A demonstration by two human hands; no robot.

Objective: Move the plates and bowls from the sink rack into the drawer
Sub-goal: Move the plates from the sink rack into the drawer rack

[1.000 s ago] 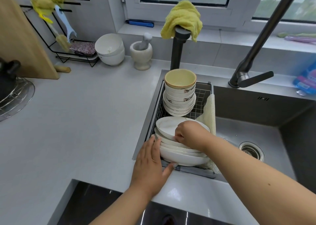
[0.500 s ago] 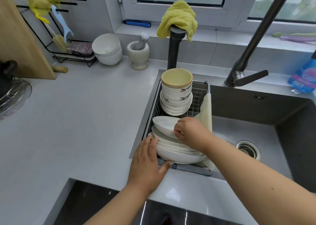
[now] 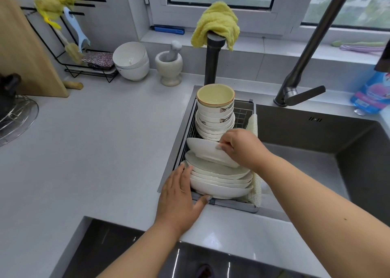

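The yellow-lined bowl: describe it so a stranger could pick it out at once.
Start at the sink rack set over the left end of the sink, just in front of the dark pillar draped with a yellow cloth. At its far end stands a stack of bowls, behind the plates. The yellow-lined bowl sits on top, the only one with a pale yellow inside and a brownish rim; those beneath are white.

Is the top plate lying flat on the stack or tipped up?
Tipped up. The right hand pinches the top plate by its right edge, lifting it off the plate stack.
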